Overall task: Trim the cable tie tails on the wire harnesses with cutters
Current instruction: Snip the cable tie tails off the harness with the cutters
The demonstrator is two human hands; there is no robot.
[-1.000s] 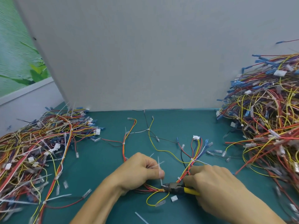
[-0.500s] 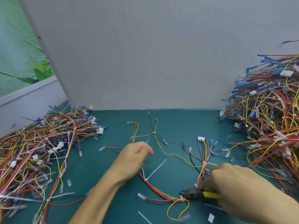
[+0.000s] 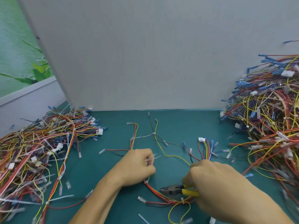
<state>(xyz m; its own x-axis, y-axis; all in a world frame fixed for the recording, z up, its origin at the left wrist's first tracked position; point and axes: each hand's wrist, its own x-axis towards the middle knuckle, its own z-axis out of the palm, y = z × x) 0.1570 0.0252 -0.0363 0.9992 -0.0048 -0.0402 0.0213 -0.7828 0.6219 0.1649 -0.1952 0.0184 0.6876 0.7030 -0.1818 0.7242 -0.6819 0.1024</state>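
Yellow-handled cutters point(image 3: 175, 190) clasped in right hand point(image 3: 223, 188), jaws looked closed, empty. Left hand point(image 3: 137, 167) pinched loose tie tails point(image 3: 152, 157). Risk: jaws beside red harness wires point(image 3: 151, 188) could nick insulation.

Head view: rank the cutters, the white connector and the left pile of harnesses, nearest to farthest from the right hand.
1. cutters, gripped in the right hand.
2. white connector, just beyond that hand.
3. left pile of harnesses, far left on the mat.
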